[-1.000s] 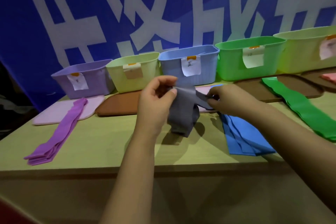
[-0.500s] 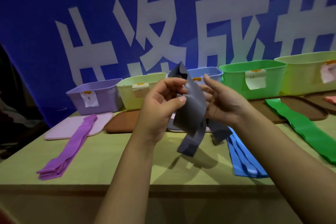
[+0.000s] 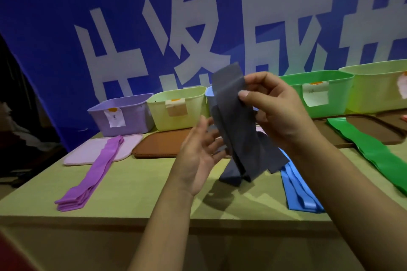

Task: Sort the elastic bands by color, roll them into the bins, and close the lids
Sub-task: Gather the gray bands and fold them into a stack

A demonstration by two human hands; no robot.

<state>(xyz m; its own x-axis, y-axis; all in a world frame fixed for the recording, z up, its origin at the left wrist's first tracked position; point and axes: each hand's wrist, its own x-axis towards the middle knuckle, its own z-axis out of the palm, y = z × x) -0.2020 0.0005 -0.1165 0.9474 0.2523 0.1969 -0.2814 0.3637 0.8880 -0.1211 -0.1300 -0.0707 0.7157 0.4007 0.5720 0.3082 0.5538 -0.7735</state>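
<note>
A dark grey elastic band (image 3: 239,130) hangs folded above the table's middle. My right hand (image 3: 277,112) pinches its upper end between thumb and fingers. My left hand (image 3: 199,156) is beside the band's left edge with fingers spread and relaxed, holding nothing. On the table lie a purple band pile (image 3: 92,171), a blue band pile (image 3: 297,189) and a green band pile (image 3: 374,152). Open bins stand in a row at the back: purple bin (image 3: 132,121), pale yellow-green bin (image 3: 193,105), blue bin (image 3: 209,97) mostly hidden by the grey band, green bin (image 3: 339,94), light green bin (image 3: 378,88).
A pink lid (image 3: 81,154) and a brown lid (image 3: 158,145) lie flat before the left bins; another brown lid (image 3: 330,132) lies under the green band. A blue banner (image 3: 154,28) hangs behind. The table's front edge (image 3: 88,220) is near me.
My left hand has let go of the grey band and opened below it. My right hand lifted the band's end higher. The camera tilted up.
</note>
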